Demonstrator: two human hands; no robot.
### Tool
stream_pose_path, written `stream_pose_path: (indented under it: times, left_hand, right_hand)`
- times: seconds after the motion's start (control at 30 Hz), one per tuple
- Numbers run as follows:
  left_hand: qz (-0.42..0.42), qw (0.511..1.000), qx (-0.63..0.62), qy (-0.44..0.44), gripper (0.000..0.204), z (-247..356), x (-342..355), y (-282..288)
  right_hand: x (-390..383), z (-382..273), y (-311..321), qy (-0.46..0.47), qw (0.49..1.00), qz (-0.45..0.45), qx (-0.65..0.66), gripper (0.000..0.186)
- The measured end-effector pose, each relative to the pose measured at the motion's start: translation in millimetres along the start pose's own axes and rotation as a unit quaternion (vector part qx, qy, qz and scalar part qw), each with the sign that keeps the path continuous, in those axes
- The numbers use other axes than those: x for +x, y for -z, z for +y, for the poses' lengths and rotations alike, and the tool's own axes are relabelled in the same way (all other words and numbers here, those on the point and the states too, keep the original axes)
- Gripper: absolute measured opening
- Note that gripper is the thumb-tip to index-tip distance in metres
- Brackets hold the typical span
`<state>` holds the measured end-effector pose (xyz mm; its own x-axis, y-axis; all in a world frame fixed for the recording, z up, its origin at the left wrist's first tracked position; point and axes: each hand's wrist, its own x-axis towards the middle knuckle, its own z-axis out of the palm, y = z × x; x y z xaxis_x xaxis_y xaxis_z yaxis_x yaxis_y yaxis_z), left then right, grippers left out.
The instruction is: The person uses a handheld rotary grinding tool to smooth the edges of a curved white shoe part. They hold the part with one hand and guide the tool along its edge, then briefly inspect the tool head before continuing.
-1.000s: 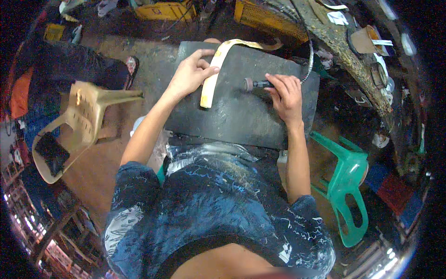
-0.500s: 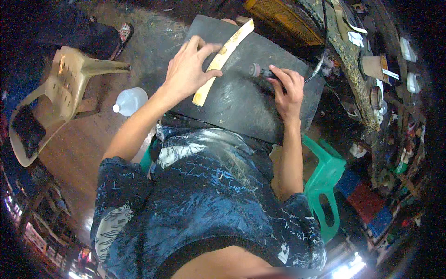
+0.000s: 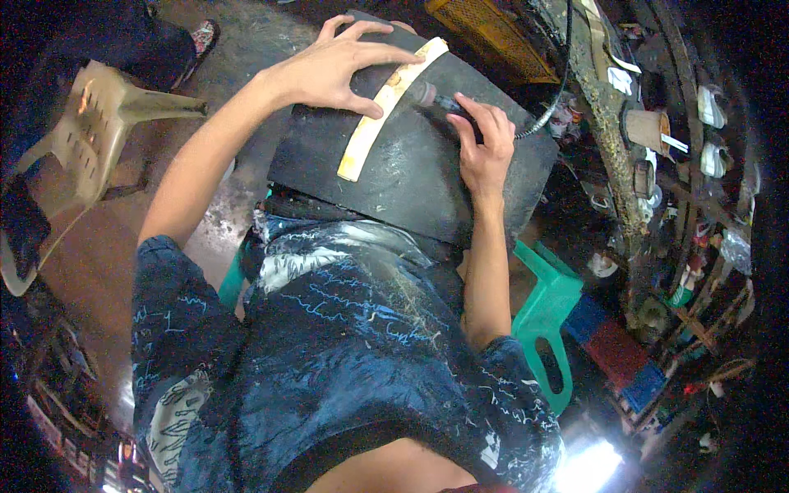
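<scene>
A pale cream-yellow strip point(image 3: 358, 148) lies lengthwise on the dark board point(image 3: 394, 177). My left hand point(image 3: 333, 70) is spread over the board and strip, fingers apart, with the index finger reaching across the strip's upper part and the thumb at its left edge. My right hand point(image 3: 485, 144) is closed around a small dark rotary tool point(image 3: 445, 103) on a coiled cord, its abrasive head point(image 3: 425, 94) close to the strip's right edge and looking blurred.
A beige plastic chair point(image 3: 90, 135) stands at the left near another person's leg and foot point(image 3: 201, 37). A green chair point(image 3: 542, 279) is beside me at the right. A yellow crate point(image 3: 493, 37) lies beyond the board, and a cluttered wooden bench point(image 3: 612, 172) runs along the right.
The strip, which curved round at its far end, now lies nearly straight. My left hand has moved up and spread out. My right hand has brought the tool's head up toward the strip.
</scene>
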<state>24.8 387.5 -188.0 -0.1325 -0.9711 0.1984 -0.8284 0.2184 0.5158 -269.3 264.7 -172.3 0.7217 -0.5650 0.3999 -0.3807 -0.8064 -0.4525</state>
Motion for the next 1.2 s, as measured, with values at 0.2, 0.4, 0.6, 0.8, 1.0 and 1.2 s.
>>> stream_pose_path:
  times: [0.2,0.4,0.6,0.8,1.0,1.2]
  left_hand:
    - [-0.048,0.998,-0.033,-0.017,0.11,6,13,12]
    - [-0.074,0.995,-0.065,-0.009,0.114,11,13,15]
    - [-0.074,0.993,-0.085,-0.019,0.111,5,12,12]
    - [-0.032,0.997,-0.056,-0.047,0.108,5,12,5]
    - [-0.045,0.994,-0.086,-0.042,0.105,2,11,6]
    - [-0.042,0.996,-0.07,-0.047,0.106,3,11,6]
  right_hand:
    - [4,3,-7,0.004,1.0,0.008,-0.011,0.036]
    - [1,6,-3,-0.004,0.999,-0.006,-0.037,0.034]
    - [4,8,-6,-0.013,0.999,-0.012,-0.044,0.035]
    - [10,9,-1,-0.01,0.999,-0.015,-0.051,0.033]
    - [12,5,-1,-0.01,0.998,-0.025,-0.049,0.032]
    - [10,3,-2,-0.005,0.998,-0.036,-0.052,0.031]
